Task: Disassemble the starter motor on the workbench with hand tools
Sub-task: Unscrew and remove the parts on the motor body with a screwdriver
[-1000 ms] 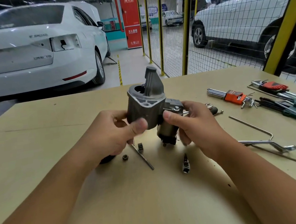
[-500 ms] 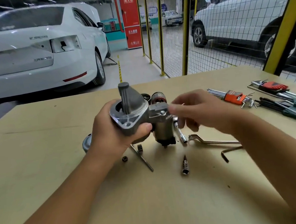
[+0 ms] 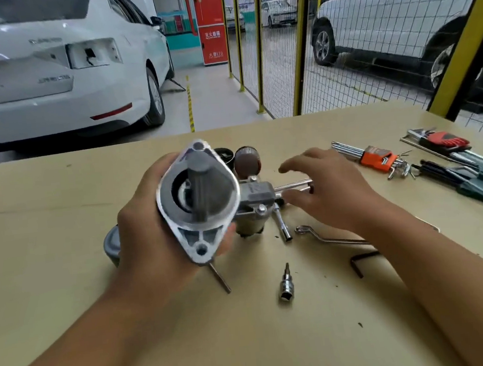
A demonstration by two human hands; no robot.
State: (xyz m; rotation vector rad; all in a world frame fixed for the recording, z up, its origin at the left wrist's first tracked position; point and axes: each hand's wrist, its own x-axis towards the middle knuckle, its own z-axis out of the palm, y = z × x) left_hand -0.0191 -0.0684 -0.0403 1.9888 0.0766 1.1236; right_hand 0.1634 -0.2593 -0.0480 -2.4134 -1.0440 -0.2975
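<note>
My left hand (image 3: 146,221) grips the grey starter motor housing (image 3: 199,201) above the workbench, its flanged nose tipped toward me. The solenoid part (image 3: 254,202) sticks out to its right. My right hand (image 3: 326,186) hovers just right of the motor with fingers loosely spread, holding nothing, above a chrome socket wrench (image 3: 291,187). A brown armature (image 3: 247,161) and a black cap (image 3: 224,155) stand behind the motor.
On the bench lie a socket bit (image 3: 286,284), a long bolt (image 3: 220,277), a bent ring spanner (image 3: 328,238), a black hex key (image 3: 360,261) and a grey end cover (image 3: 111,248). Hex key sets (image 3: 376,156) and pliers (image 3: 475,178) sit at the right. Wire fence beyond.
My right hand let go of the motor and moved right toward the wrench. My left hand tilted the motor's nose from upright toward me.
</note>
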